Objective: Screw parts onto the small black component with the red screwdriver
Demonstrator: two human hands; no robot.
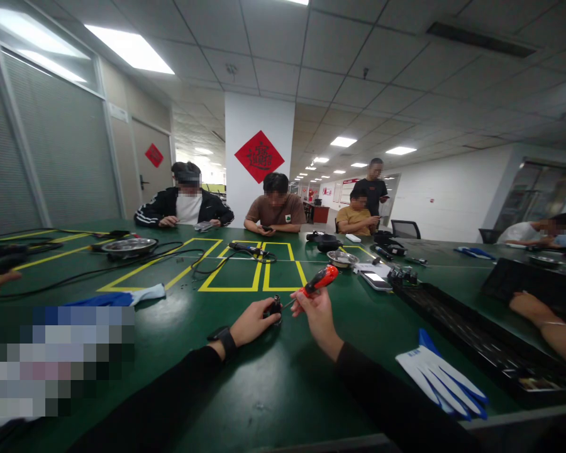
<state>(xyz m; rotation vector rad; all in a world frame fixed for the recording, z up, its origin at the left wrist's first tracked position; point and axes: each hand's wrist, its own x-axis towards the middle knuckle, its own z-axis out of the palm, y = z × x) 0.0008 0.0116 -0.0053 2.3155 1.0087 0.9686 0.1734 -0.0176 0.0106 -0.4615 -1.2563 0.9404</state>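
Observation:
My left hand (255,322) is closed around a small dark metal part (276,309), whose exact kind I cannot make out, just above the green table (245,390). In my right hand (318,314) is a screwdriver with a red and black handle (318,281). Its thin shaft points left and down toward the small part. Whether the tip touches the part is too small to tell. Both hands are close together, in front of the yellow taped rectangles on the tabletop.
White and blue gloves (441,377) lie at the right, beside a long black tray (471,327) of small parts. A phone (375,280) and a metal bowl (343,258) are farther back. Cables (170,248) cross the left side. Several people sit around the table.

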